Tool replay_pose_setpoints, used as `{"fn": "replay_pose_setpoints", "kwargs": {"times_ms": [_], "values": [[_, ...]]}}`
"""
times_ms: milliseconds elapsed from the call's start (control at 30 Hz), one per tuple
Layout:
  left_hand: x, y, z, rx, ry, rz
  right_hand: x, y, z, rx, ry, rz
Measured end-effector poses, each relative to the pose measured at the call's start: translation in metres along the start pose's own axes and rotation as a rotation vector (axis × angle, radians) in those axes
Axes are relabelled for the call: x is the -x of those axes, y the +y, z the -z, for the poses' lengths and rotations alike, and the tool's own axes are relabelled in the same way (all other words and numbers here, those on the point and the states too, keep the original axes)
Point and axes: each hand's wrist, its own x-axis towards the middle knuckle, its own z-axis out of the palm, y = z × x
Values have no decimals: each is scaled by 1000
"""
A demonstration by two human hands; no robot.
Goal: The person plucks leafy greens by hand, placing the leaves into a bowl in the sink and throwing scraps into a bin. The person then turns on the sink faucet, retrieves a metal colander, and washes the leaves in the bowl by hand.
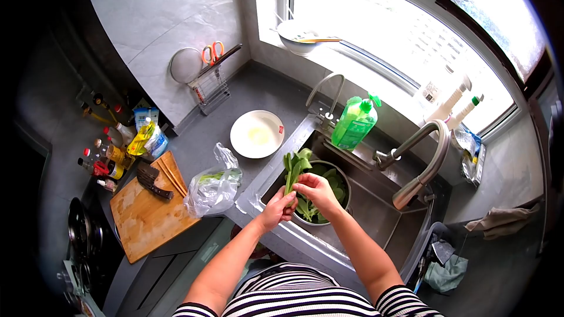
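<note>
A bunch of leafy greens (295, 167) is between my two hands, above the left side of the sink. My left hand (277, 209) is closed around the stems. With its fingers pinched on the same greens, my right hand (317, 192) sits just to the right. Below them a round metal pot (349, 191) stands in the sink, holding more green leaves (336, 183). My hands hide part of the pot and its leaves. A clear plastic bag (212, 191) with some greens inside lies on the counter left of my left hand.
A white plate (257, 134) rests behind the bag. At left lie a cutting board (147, 214), a cleaver (154, 181) and chopsticks (171, 176). The faucet (423, 161) arches over the sink (376, 223), near a green soap bottle (355, 123). A bowl (298, 38) sits on the windowsill.
</note>
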Motion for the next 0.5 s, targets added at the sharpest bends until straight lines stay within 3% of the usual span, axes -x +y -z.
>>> {"fn": "replay_pose_setpoints", "kwargs": {"times_ms": [133,233,433,500], "values": [[-8,-9,4,-142,195,-66,2,-2,3,116,144,-79],[-11,-16,14,57,183,-119,3,6,4,58,165,-39],[-11,-16,11,33,179,-187,5,12,7,-62,126,7],[-13,-16,10,251,144,-220,5,16,8,-132,139,-27]]}}
